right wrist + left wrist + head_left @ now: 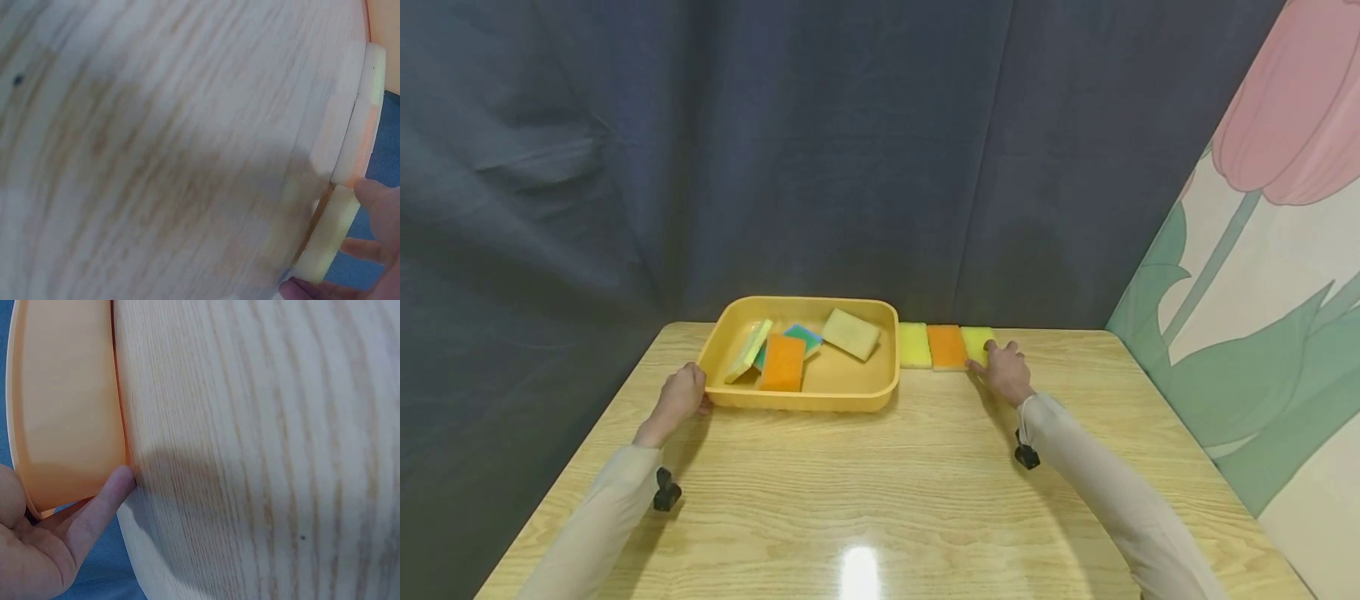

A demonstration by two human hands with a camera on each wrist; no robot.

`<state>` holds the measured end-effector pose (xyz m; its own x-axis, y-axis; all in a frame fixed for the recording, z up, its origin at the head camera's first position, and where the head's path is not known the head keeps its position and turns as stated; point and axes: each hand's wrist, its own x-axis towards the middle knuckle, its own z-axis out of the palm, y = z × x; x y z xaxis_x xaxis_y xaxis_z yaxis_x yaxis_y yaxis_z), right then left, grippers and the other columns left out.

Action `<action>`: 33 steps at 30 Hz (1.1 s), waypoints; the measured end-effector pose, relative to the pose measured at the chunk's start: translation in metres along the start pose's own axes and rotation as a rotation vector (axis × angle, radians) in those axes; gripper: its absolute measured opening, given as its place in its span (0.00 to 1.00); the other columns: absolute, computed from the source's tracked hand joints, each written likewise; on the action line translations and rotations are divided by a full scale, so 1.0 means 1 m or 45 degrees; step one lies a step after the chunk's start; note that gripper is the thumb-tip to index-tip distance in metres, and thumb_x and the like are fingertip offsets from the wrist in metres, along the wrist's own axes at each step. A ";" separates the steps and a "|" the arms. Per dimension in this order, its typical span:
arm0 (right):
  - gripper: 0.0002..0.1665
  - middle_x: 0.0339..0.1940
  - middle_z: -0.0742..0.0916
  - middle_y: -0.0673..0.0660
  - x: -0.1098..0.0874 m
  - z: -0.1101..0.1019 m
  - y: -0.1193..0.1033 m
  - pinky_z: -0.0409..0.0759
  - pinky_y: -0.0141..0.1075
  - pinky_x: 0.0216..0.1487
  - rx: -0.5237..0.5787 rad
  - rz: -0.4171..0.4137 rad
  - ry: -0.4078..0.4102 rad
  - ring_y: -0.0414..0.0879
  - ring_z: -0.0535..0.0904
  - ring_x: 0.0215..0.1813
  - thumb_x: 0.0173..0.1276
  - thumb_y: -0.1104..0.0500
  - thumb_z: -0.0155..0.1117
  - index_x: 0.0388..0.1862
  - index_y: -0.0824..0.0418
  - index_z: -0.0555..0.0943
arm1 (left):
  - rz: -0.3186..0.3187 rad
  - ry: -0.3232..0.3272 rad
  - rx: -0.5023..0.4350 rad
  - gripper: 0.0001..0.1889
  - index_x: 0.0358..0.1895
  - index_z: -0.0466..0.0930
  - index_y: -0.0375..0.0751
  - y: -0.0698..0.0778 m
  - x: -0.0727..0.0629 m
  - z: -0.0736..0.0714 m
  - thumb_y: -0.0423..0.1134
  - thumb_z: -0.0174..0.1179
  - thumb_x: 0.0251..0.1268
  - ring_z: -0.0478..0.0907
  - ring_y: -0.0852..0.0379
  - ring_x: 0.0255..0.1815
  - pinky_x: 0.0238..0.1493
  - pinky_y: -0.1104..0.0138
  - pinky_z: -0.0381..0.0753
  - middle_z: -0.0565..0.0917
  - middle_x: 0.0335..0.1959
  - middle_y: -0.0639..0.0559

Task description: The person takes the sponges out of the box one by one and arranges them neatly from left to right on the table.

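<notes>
At the left front corner of a yellow plastic bin, my left hand grips the rim and wall. The left wrist view has the thumb low against the bin's outer side. My right hand holds a yellow sponge on the table, with thumb and fingers at its opposite edges. That sponge lies at the right end of a row. Beside it are an orange sponge and another yellow sponge, which is against the bin's right side.
Inside the bin are an orange sponge, a leaning yellow sponge, a green-and-blue sponge and a pale yellow sponge. A dark blue curtain hangs behind the wooden table. A wall with painted flowers stands at right.
</notes>
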<state>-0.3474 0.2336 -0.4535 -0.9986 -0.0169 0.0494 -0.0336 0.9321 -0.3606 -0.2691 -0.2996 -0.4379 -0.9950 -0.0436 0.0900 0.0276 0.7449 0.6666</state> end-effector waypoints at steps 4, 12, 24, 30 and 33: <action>0.37 0.52 0.70 0.79 0.000 0.000 0.001 0.81 0.59 0.37 0.000 0.000 0.003 0.72 0.73 0.47 0.73 0.44 0.60 0.63 0.73 0.68 | -0.006 -0.015 -0.043 0.20 0.42 0.66 0.19 0.001 -0.002 0.000 0.33 0.26 0.78 0.84 0.39 0.25 0.25 0.59 0.88 0.77 0.32 0.26; 0.36 0.53 0.70 0.78 -0.003 -0.001 0.000 0.81 0.58 0.37 0.002 -0.007 -0.021 0.71 0.73 0.47 0.74 0.42 0.57 0.64 0.71 0.69 | -0.008 -0.010 -0.033 0.20 0.40 0.67 0.19 0.001 -0.002 0.000 0.33 0.26 0.79 0.84 0.40 0.24 0.24 0.59 0.88 0.77 0.31 0.26; 0.33 0.52 0.70 0.76 -0.004 -0.003 -0.001 0.80 0.57 0.36 -0.030 0.008 -0.049 0.70 0.74 0.46 0.76 0.43 0.56 0.63 0.69 0.70 | -0.011 0.005 0.035 0.20 0.37 0.67 0.21 -0.003 0.003 0.001 0.33 0.27 0.77 0.84 0.42 0.22 0.21 0.62 0.86 0.78 0.28 0.29; 0.32 0.52 0.70 0.77 0.000 -0.001 0.002 0.79 0.59 0.40 -0.061 -0.021 -0.012 0.71 0.71 0.46 0.77 0.42 0.51 0.62 0.69 0.71 | 0.016 0.019 0.052 0.19 0.36 0.67 0.21 -0.002 0.004 0.001 0.32 0.28 0.77 0.83 0.44 0.20 0.19 0.63 0.85 0.78 0.26 0.30; 0.31 0.53 0.70 0.76 0.001 -0.001 0.002 0.78 0.60 0.43 -0.076 -0.031 0.024 0.71 0.70 0.49 0.78 0.43 0.51 0.62 0.69 0.71 | 0.016 0.019 0.061 0.20 0.37 0.67 0.21 -0.001 0.003 0.000 0.32 0.28 0.78 0.83 0.45 0.19 0.20 0.63 0.85 0.78 0.26 0.30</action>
<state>-0.3483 0.2359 -0.4533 -0.9966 -0.0337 0.0755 -0.0551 0.9513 -0.3032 -0.2723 -0.3008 -0.4385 -0.9930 -0.0437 0.1099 0.0355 0.7766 0.6290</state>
